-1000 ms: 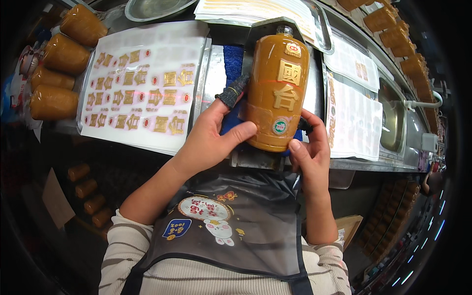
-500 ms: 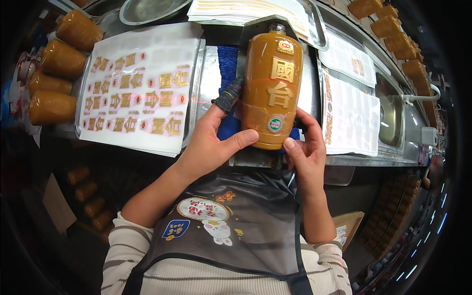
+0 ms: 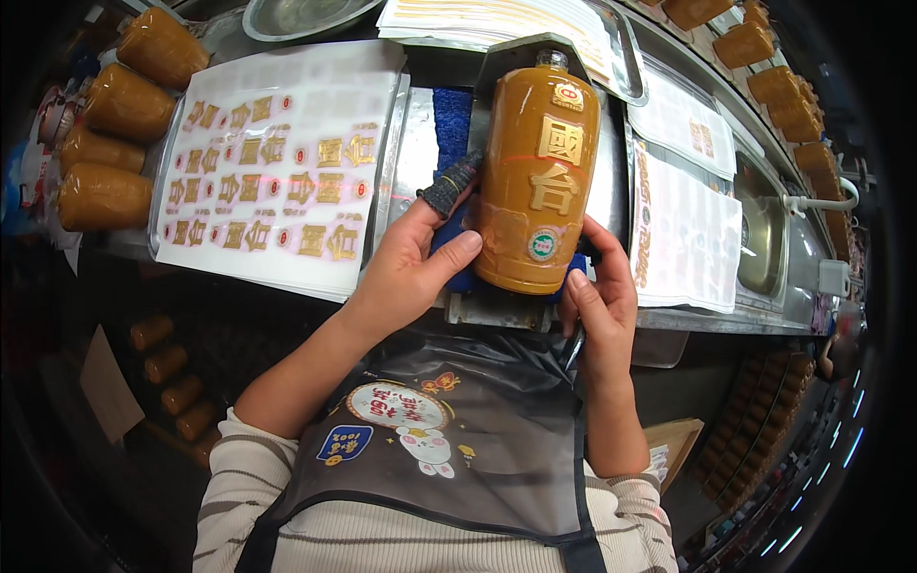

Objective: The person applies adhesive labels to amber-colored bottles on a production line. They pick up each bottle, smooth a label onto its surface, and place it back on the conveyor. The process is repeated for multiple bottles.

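Brown bottle (image 3: 537,186) between hands: left hand (image 3: 415,267) cupping side (finger sleeved), right hand (image 3: 599,296) gripping base.

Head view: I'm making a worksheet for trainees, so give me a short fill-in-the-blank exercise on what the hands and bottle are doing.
1. The brown bottle lies on a metal jig, held at its base by ____ hands.
2. The left hand wears a dark cover on its ____ finger.
3. The sheet of gold stickers lies to the ____ of the bottle.
4. The right hand touches the bottle's lower ____ side.

Missing words: both; index; left; right
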{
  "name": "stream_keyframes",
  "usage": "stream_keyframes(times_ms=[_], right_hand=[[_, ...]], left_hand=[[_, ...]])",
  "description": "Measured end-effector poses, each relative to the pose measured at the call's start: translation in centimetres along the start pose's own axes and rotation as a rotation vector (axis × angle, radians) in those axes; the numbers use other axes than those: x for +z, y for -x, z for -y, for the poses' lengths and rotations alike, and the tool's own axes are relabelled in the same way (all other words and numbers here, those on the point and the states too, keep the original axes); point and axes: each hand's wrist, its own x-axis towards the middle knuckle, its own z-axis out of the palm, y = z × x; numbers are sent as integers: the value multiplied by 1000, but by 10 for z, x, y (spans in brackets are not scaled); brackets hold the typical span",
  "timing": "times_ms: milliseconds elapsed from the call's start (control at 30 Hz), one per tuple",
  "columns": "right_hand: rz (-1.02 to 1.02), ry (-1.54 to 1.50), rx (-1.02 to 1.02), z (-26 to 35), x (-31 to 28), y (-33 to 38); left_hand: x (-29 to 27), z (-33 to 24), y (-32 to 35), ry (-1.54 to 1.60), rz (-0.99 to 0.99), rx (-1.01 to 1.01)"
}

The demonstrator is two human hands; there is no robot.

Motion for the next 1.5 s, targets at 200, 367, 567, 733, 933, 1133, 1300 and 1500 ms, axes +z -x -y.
stream_keyframes(times_ms=[200,367,567,733,933,1133,1300,1500], right_hand=[[11,-54,-1,-3,-2,1],[7,-102,-1,5,4,1],[37,-73,-14,8,2,2],[48,-134,-9,7,1,1],[-38,-71,-6,5,9,1],[-42,-72,0,10,11,0],[-53,-55,-17,6,11,0],[-87,-63,-47,1,15,-2]], left_hand=[[3,-4,-1,-94,31,-30],[6,1,0,-195,-5,58],[7,-5,-1,-143,39,-13],[9,-2,-2,-116,-7,37],[11,-3,-3,-198,-15,48],[9,-7,-4,-202,25,-11],[20,-10,-7,-250,-53,91],[24,-11,-10,-314,-90,108]])
